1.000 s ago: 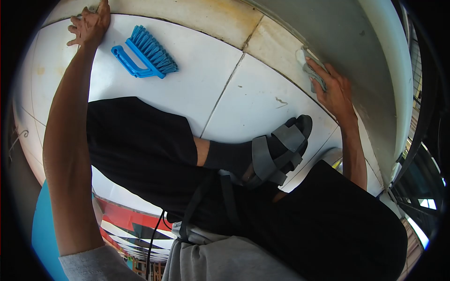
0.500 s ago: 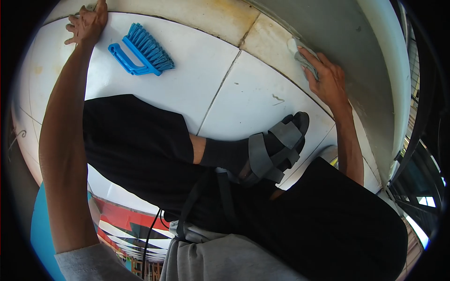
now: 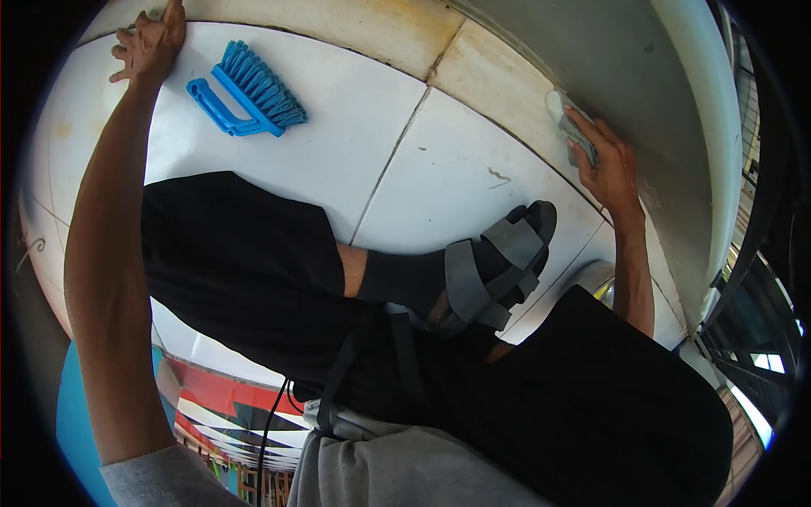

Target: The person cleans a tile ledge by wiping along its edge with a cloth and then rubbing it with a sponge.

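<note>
My right hand point(image 3: 610, 164) is closed on a grey-white cloth point(image 3: 574, 128), pressed to the stained beige border tile point(image 3: 486, 72) beside the grey wall. At the upper left, my left hand point(image 3: 150, 44) rests with spread fingers at the edge of the white floor tiles point(image 3: 338, 101) and holds nothing. A blue brush point(image 3: 249, 91) with a loop handle lies on the white tiles to the right of my left hand, its bristles toward the upper right.
My sandalled foot point(image 3: 498, 262) stands on the tiles between my arms. A grey curved wall point(image 3: 625, 76) runs along the upper right. Partly behind my right knee is a shiny round metal object point(image 3: 595, 279). Black bars point(image 3: 752, 253) stand at the far right.
My right hand moved up-left with the cloth, then back down-right along the border tile. The brush and my left hand appear slightly further left in the view.
</note>
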### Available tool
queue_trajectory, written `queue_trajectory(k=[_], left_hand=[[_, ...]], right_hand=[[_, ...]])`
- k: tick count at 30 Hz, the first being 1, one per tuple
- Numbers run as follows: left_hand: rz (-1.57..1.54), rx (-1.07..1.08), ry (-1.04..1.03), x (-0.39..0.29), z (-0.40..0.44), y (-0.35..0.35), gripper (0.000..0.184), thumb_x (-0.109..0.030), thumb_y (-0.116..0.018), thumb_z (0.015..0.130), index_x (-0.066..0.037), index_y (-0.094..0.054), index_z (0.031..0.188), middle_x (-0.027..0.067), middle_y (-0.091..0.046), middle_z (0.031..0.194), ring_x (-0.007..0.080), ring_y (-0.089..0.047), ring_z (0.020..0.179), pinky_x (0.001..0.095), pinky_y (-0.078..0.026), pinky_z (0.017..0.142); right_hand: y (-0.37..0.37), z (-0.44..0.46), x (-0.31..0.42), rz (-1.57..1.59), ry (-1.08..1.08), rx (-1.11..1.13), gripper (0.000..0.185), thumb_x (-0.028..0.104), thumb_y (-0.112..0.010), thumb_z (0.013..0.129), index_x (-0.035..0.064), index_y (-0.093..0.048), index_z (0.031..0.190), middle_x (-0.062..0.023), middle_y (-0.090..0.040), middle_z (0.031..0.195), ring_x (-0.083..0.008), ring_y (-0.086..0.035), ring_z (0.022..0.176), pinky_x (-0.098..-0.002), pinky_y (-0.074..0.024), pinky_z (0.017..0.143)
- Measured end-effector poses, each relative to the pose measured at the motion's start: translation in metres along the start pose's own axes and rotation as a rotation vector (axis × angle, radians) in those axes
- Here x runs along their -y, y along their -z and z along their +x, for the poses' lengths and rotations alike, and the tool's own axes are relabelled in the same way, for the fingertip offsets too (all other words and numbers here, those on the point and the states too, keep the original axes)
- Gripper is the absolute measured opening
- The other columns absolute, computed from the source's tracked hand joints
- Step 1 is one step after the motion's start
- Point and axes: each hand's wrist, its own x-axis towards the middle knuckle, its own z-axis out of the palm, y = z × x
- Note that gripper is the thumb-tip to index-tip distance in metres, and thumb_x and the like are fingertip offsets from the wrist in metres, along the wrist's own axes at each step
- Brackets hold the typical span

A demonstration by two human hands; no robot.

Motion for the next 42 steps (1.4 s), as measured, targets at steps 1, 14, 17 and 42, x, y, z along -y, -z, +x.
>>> queue_trajectory(k=[1,14,17,42], left_hand=[[-0.006,-0.016,-0.009,0.0,0.003,-0.003,0.096,-0.084,-0.045,0.08,-0.018,-0.045,0.151,0.0244,-0.03,0.157,0.0469,-0.022,0.147,0.08,-0.009,0.107],[0.005,0.007,-0.028,-0.009,-0.001,0.007,0.097,-0.083,-0.041,0.081,-0.016,-0.044,0.151,0.026,-0.029,0.156,0.0465,-0.021,0.147,0.0783,-0.009,0.109],[0.019,-0.013,-0.016,-0.005,0.004,-0.001,0.099,-0.084,-0.041,0.08,-0.015,-0.044,0.151,0.0265,-0.029,0.156,0.047,-0.021,0.147,0.0789,-0.009,0.109],[0.0,0.028,0.041,-0.012,0.004,0.006,0.097,-0.083,-0.044,0.079,-0.017,-0.047,0.15,0.027,-0.028,0.157,0.0477,-0.02,0.147,0.0793,-0.009,0.108]], right_hand=[[-0.001,0.014,0.011,-0.029,0.011,-0.013,0.052,0.012,-0.067,0.087,0.025,-0.061,0.136,-0.0169,-0.068,0.108,-0.0378,-0.068,0.09,-0.0438,-0.0541,0.08],[0.017,-0.034,-0.034,0.039,-0.112,0.067,0.051,0.011,-0.067,0.087,0.0197,-0.061,0.137,-0.0178,-0.068,0.114,-0.038,-0.068,0.094,-0.0456,-0.0521,0.086],[0.004,-0.006,-0.012,0.021,0.002,0.013,0.05,0.011,-0.068,0.088,0.0205,-0.062,0.136,-0.017,-0.068,0.111,-0.0382,-0.068,0.091,-0.0452,-0.052,0.085],[0.017,-0.026,-0.016,-0.022,-0.087,0.088,0.05,0.015,-0.068,0.088,0.0249,-0.061,0.136,-0.0197,-0.068,0.115,-0.0391,-0.067,0.099,-0.0436,-0.0534,0.088]])
